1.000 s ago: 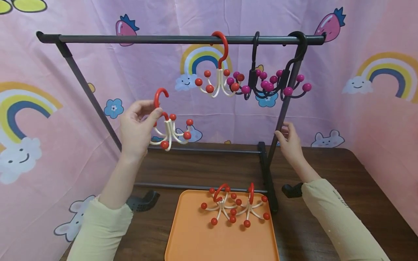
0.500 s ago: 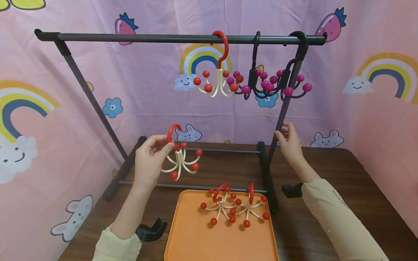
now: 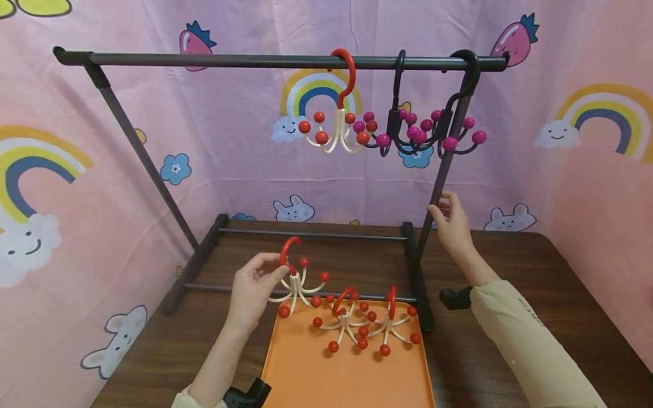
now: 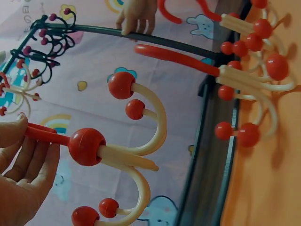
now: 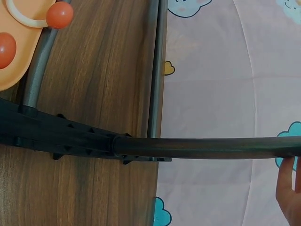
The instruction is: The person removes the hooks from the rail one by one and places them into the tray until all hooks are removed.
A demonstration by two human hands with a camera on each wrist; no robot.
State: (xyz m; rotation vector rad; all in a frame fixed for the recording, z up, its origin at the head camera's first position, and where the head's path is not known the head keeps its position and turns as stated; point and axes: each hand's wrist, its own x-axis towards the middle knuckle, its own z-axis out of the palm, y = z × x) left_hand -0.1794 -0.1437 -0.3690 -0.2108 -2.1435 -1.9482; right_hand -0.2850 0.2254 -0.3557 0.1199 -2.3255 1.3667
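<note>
My left hand (image 3: 255, 289) pinches the red hook of a multi-hook hanger (image 3: 295, 281) with cream arms and red ball tips. It is upright over the orange tray's (image 3: 352, 379) back left corner; the left wrist view shows the hanger's red ball (image 4: 87, 147) up close. Two matching hangers stand on the tray, a left one (image 3: 344, 322) and a right one (image 3: 390, 323), arms overlapping. My right hand (image 3: 454, 224) holds the right post (image 3: 441, 175) of a dark clothes rack, thumb in front, fingers behind; its fingertips touch the pole in the right wrist view.
From the rack's top bar (image 3: 229, 60) hang a red-and-cream hanger (image 3: 340, 124) and two black ones with magenta balls, the left (image 3: 394, 122) and right (image 3: 446, 124). The rack's lower rail (image 3: 204, 287) runs behind the tray on the brown table (image 3: 510, 266). A patterned curtain (image 3: 245, 113) surrounds it.
My left hand has carried the hanger down and to the right, from in front of the rack to the tray's back left corner. The right hand stays on the post.
</note>
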